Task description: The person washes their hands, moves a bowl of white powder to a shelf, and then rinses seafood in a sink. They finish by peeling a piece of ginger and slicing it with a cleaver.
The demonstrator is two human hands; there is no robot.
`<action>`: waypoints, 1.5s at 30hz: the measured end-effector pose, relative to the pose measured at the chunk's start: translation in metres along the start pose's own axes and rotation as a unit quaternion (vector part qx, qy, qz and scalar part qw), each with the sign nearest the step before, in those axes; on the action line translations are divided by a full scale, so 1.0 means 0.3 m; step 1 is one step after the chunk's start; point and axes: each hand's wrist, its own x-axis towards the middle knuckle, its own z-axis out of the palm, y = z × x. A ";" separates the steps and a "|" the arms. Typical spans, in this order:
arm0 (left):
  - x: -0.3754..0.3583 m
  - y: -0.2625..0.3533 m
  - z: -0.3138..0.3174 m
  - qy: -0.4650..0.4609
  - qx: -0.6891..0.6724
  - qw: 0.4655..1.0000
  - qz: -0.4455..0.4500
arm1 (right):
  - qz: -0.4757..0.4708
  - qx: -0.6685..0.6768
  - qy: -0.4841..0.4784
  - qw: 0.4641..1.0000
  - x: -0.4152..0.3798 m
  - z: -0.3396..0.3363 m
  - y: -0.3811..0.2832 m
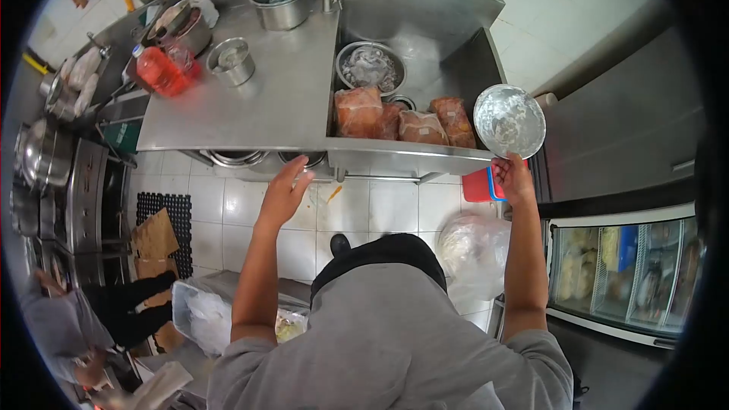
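My right hand [514, 178] grips the near rim of a round metal bowl [509, 120], whose inside is smeared with something white. The bowl is tilted toward me, at the right end of the steel sink [410, 158]. My left hand [285, 194] is empty, fingers apart, in the air just in front of the counter's edge. In the sink lie several plastic-wrapped packs of reddish-orange food [359, 112]. Behind them a metal basin [342, 68] holds a whitish, glossy mass that I cannot identify.
On the steel counter [281, 106] stand a pot [281, 15], a smaller pot [231, 67] and bottles of red liquid [161, 72]. A glass-doored fridge [623, 262] is at right, near a plastic bag [476, 254]. Another person [72, 319] is at lower left.
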 end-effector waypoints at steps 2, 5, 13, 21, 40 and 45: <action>0.133 0.038 0.011 -0.021 -0.033 0.999 0.000 | 0.002 0.007 0.003 1.000 0.089 0.003 -0.011; 0.322 0.063 0.068 -0.052 -0.087 0.995 0.003 | 0.030 -0.014 -0.014 0.999 0.268 0.022 -0.009; 1.003 0.205 0.127 -0.036 0.031 0.999 -0.001 | 0.126 -0.164 -0.025 0.978 0.948 0.046 0.091; 1.604 0.048 0.206 0.013 0.317 0.945 0.080 | 0.248 -0.384 -0.085 0.885 1.381 0.061 0.198; 1.855 -0.066 0.295 -0.053 0.459 0.886 0.038 | -0.148 -0.379 -0.151 0.901 1.609 0.329 -0.074; 1.871 -0.066 0.244 -0.001 0.460 0.885 0.076 | -0.152 -0.378 -0.316 0.857 1.469 0.588 -0.398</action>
